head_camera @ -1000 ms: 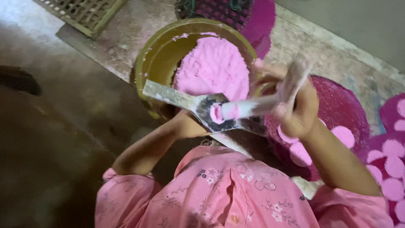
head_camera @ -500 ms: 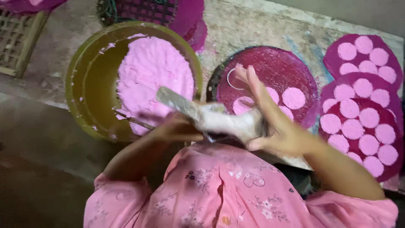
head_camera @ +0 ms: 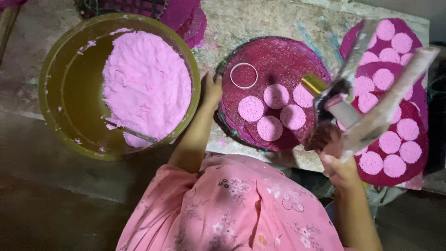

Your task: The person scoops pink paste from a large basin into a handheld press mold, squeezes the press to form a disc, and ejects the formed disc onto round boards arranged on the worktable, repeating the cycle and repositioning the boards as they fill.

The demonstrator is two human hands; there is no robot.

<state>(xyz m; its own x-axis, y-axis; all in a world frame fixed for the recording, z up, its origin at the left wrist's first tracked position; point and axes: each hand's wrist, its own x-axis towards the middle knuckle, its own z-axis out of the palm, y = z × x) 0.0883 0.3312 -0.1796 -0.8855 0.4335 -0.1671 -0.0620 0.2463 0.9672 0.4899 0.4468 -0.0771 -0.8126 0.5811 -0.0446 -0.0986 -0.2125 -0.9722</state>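
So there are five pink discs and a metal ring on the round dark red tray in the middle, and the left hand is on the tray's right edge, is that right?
Not quite. In the head view the left hand rests on the left edge of the round dark red tray, beside the bowl, not the right edge. The rest holds: five pink discs and a metal ring lie on it.

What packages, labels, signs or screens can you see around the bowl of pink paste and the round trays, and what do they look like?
No packages, labels, signs or screens show here.
Large olive-green round bowl: left, holding pink paste.
Dark red round woven tray: centre, with pink discs and a thin white ring.
Right hand: grips two flat silvery metal blades.
Left hand: on that tray's left edge.
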